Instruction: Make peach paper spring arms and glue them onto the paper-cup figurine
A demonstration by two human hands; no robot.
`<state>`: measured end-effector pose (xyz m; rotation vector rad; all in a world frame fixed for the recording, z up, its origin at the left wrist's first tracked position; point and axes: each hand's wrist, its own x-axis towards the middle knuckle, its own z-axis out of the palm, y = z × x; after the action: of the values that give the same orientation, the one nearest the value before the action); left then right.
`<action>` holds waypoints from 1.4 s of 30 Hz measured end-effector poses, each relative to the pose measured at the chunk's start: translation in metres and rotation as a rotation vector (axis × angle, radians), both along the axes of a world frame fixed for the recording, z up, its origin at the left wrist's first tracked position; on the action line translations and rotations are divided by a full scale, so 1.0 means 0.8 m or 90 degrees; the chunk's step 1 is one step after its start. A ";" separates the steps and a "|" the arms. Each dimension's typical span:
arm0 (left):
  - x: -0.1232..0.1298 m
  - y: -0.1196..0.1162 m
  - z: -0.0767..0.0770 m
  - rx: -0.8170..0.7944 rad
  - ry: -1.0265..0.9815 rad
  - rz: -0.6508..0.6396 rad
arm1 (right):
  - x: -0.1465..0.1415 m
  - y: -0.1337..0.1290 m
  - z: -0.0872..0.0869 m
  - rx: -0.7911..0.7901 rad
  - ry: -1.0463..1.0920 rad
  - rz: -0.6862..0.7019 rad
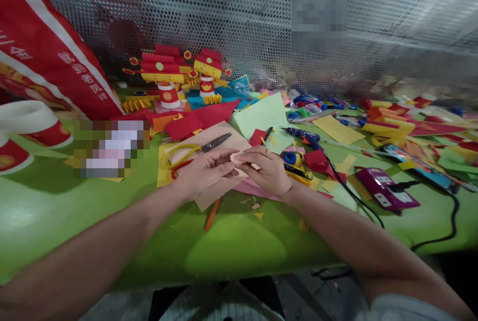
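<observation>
Between the fingertips of both hands is a small pale pink paper piece (pixel 236 158). My left hand (pixel 206 170) pinches its left side, and my right hand (pixel 267 169) holds it from the right, a ring on one finger. Beneath the hands lies a beige paper sheet (pixel 209 196) on yellow paper. Scissors (pixel 216 143) with yellow and red handles rest beside my left hand, blades pointing up and right. A black pen (pixel 268 135) lies just beyond my right hand, and a yellow-and-black cutter (pixel 298 171) is to its right.
Paper figures (pixel 170 94) in red and yellow stand at the back before a perforated metal screen (pixel 224 22). A blue glue gun (pixel 304 136), a purple power socket (pixel 388 190) with cables and paper scraps lie right; paper cups (pixel 35 124) and a red bag (pixel 56 47) left.
</observation>
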<state>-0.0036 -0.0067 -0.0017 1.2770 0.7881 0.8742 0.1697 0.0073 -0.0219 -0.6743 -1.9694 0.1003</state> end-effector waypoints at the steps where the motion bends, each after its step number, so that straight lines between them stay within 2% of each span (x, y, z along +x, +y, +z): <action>1: -0.001 0.000 0.001 -0.007 -0.008 -0.007 | 0.000 0.000 0.000 -0.005 -0.004 0.002; 5: -0.003 0.001 0.001 -0.052 -0.073 -0.039 | 0.002 0.001 -0.001 0.009 -0.010 0.009; 9: -0.002 0.001 0.000 -0.069 -0.100 -0.002 | 0.001 0.000 0.000 0.035 -0.025 0.009; 13: 0.000 0.002 0.001 -0.048 -0.065 0.035 | 0.001 0.000 0.002 0.051 -0.022 0.024; 19: -0.004 0.003 0.003 0.013 0.043 0.097 | 0.003 0.000 0.002 0.013 -0.049 0.042; 24: -0.005 0.002 0.005 0.059 0.104 0.081 | 0.002 -0.002 0.001 -0.075 -0.047 0.009; 29: -0.005 0.004 0.000 0.108 0.125 0.083 | -0.001 -0.005 0.003 -0.180 -0.033 0.014; 37: -0.005 0.003 -0.005 0.194 0.155 0.105 | -0.004 -0.008 0.008 -0.247 -0.041 0.008; 42: -0.006 0.004 -0.010 0.221 0.168 0.120 | -0.004 -0.009 0.003 -0.319 0.005 0.012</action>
<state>-0.0084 -0.0033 -0.0097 1.6663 1.0076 1.0388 0.1666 0.0002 -0.0192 -0.9712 -1.9558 0.6228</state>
